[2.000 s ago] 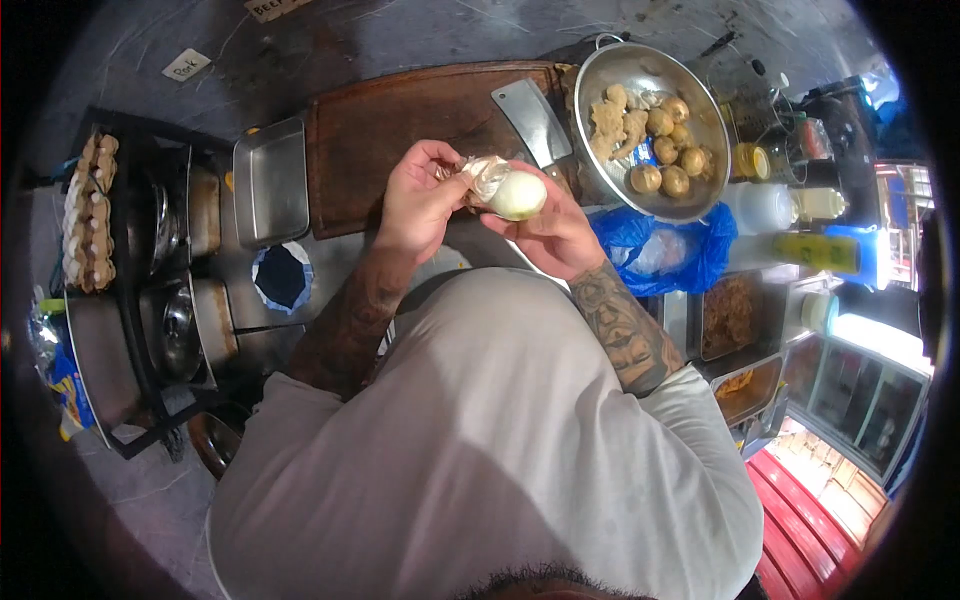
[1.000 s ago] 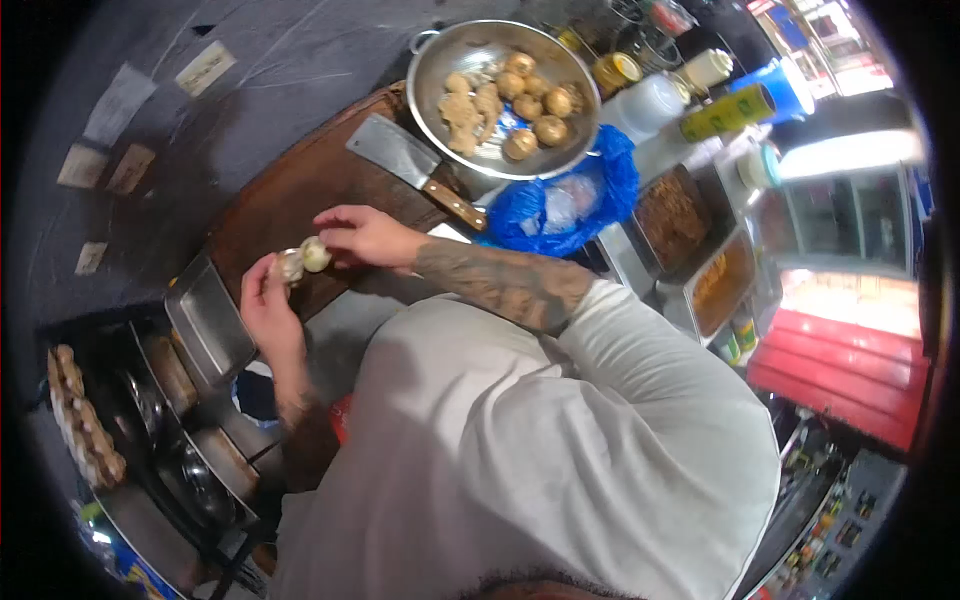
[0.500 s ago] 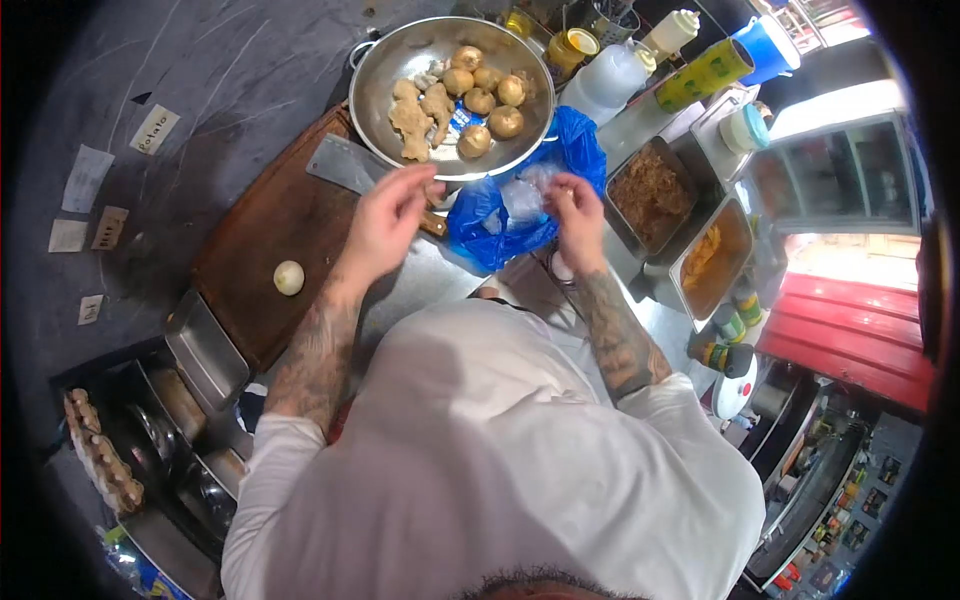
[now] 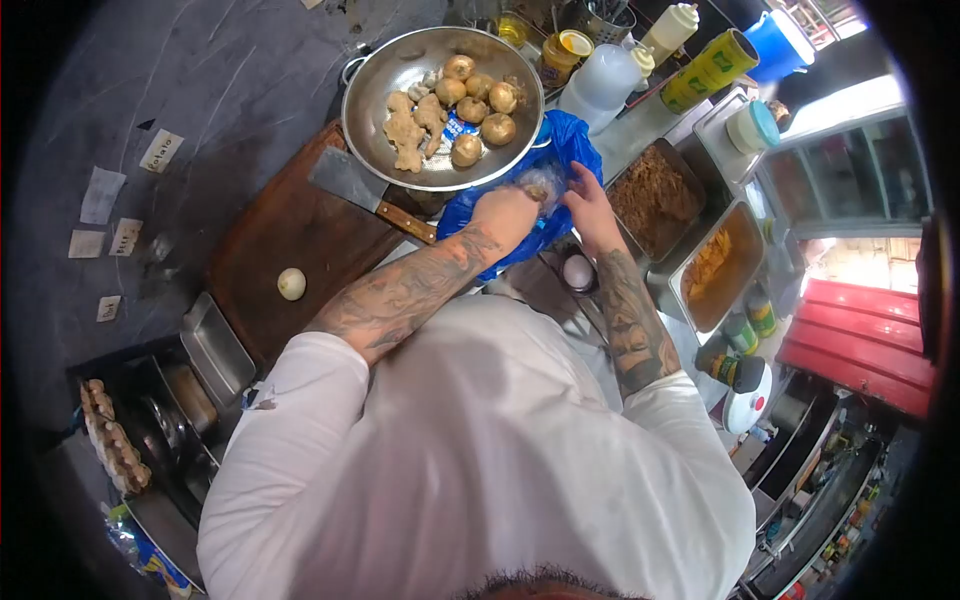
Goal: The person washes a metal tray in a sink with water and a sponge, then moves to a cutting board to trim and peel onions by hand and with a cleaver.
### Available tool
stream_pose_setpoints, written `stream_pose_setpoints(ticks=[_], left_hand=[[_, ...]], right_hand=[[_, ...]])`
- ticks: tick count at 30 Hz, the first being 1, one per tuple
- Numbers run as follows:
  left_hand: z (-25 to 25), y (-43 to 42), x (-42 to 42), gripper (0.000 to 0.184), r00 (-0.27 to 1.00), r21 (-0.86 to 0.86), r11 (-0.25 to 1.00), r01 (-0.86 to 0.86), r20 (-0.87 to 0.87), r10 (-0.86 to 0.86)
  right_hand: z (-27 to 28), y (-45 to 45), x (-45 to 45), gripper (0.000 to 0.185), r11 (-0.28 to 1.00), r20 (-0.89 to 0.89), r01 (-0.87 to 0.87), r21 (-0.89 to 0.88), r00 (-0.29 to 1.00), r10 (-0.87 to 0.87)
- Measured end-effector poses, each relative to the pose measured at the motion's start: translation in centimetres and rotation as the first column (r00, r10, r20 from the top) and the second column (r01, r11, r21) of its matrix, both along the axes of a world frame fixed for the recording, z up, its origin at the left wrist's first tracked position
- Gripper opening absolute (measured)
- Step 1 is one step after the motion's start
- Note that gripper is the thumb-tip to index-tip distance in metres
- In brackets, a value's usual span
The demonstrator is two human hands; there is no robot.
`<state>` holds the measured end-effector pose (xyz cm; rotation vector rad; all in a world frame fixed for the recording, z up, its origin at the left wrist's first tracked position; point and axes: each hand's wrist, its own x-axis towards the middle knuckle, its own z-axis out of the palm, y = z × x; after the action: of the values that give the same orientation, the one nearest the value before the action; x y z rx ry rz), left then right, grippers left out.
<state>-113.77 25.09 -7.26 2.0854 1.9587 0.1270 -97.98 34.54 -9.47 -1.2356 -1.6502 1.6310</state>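
Note:
My left hand (image 4: pixel 505 218) reaches across into the blue plastic bag (image 4: pixel 520 255), its fingers closed and their tips partly hidden. A small brownish thing shows at those fingertips, too unclear to name. Inside the blue bag lies a clear plastic bag (image 4: pixel 552 178), and my right hand (image 4: pixel 595 212) grips its edge from the right. Just behind both hands stands a wide metal pan (image 4: pixel 375 160) with several unpeeled onions (image 4: pixel 497 128), pieces of ginger (image 4: pixel 405 140) and some garlic (image 4: pixel 424 84).
A cleaver (image 4: pixel 350 178) rests on the wooden cutting board (image 4: pixel 265 235), with a peeled onion (image 4: pixel 291 284) nearby. To the right are metal trays of shredded food (image 4: pixel 655 195) and orange-yellow food (image 4: pixel 710 260). Bottles (image 4: pixel 605 85) stand behind. A metal tray (image 4: pixel 217 345) sits at left.
My left hand has moved right from beside the cleaver handle into the blue bag. My right hand has shifted slightly right, staying at the bag. The view has shifted a little.

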Motion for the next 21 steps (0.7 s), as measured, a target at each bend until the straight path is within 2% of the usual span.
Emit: stream_pose_setpoints(ticks=[1,2,3,4,5,7,8,9,10,11,12,14,15,17,18,19,21], left_hand=[[-0.2,-0.4,0.0,0.026,0.999,-0.085,0.995,-0.045,0.004,0.046],[0.1,-0.8,0.2,0.03,0.984,-0.065,0.982,-0.176,-0.033,0.174],[0.0,-0.9,0.0,0.03,0.982,-0.071,0.98,-0.185,-0.036,0.183],[-0.1,-1.2,-0.4,0.027,0.987,-0.013,0.99,-0.144,-0.068,0.143],[-0.2,-1.5,-0.7,0.025,0.989,0.044,0.994,-0.102,-0.102,0.106],[-0.9,-1.5,-1.2,0.022,0.988,0.096,0.991,-0.093,-0.114,0.104],[-1.3,-1.5,-1.4,0.019,0.989,0.152,0.986,-0.065,-0.125,0.084],[-1.6,-1.6,-1.6,0.019,0.987,0.152,0.985,-0.079,-0.127,0.099],[-1.8,-1.8,-1.6,0.017,0.988,0.189,0.98,-0.059,-0.131,0.085],[-1.9,-1.8,-1.7,0.015,0.988,0.227,0.973,-0.039,-0.137,0.071],[-1.5,-2.0,-1.5,0.015,0.986,0.228,0.972,-0.054,-0.14,0.088],[-0.3,-2.6,-1.3,0.017,0.998,0.142,0.99,-0.029,-0.047,0.036],[0.3,-2.8,-1.5,0.017,0.997,0.144,0.989,-0.046,-0.053,0.054],[1.7,-3.8,-1.9,0.025,0.984,0.288,0.958,-0.018,0.175,-0.035],[3.7,-4.6,-2.1,0.028,0.957,0.297,0.952,-0.078,0.289,-0.012],[4.8,-5.7,-2.8,0.028,0.96,0.307,0.946,-0.106,0.278,0.017],[6.0,-8.7,-4.5,0.025,0.876,0.348,0.883,-0.315,0.465,0.129]], right_hand=[[-0.4,-0.1,0.4,0.062,0.998,0.027,0.012,0.056,1.0,-0.013],[0.1,-0.5,0.6,0.062,0.999,0.026,0.006,0.047,1.0,-0.008],[1.7,-0.8,0.6,0.058,0.986,0.123,-0.024,0.165,0.992,0.003],[3.1,-0.8,0.3,0.055,0.958,0.218,-0.069,0.279,0.976,0.006],[3.9,-0.7,-0.5,0.055,0.958,0.218,-0.084,0.274,0.976,0.023],[5.7,-0.5,-2.9,0.043,0.855,0.221,-0.185,0.484,0.972,0.085],[7.5,-0.2,-4.8,0.031,0.856,0.223,-0.229,0.463,0.965,0.138],[7.0,0.8,-6.2,0.031,0.852,0.22,-0.241,0.464,0.963,0.153],[5.8,2.3,-7.9,0.027,0.636,0.286,-0.345,0.69,0.937,0.198],[4.5,3.8,-9.7,0.023,0.349,0.358,-0.415,0.84,0.908,0.218],[3.0,5.3,-11.7,0.023,0.341,0.355,-0.418,0.842,0.905,0.233],[1.5,6.8,-15.2,0.021,0.367,0.748,-0.758,0.539,0.631,0.205],[1.6,6.9,-15.8,0.021,0.353,0.744,-0.761,0.545,0.633,0.215],[2.1,6.7,-16.7,0.021,0.233,0.89,-0.891,0.39,0.429,0.152],[0.9,7.1,-17.7,0.023,0.283,0.908,-0.904,0.32,0.378,0.181],[-0.2,7.2,-18.4,0.023,0.249,0.905,-0.909,0.334,0.383,0.185],[-1.6,6.7,-18.7,0.028,0.282,0.894,-0.875,0.394,0.436,0.105]])
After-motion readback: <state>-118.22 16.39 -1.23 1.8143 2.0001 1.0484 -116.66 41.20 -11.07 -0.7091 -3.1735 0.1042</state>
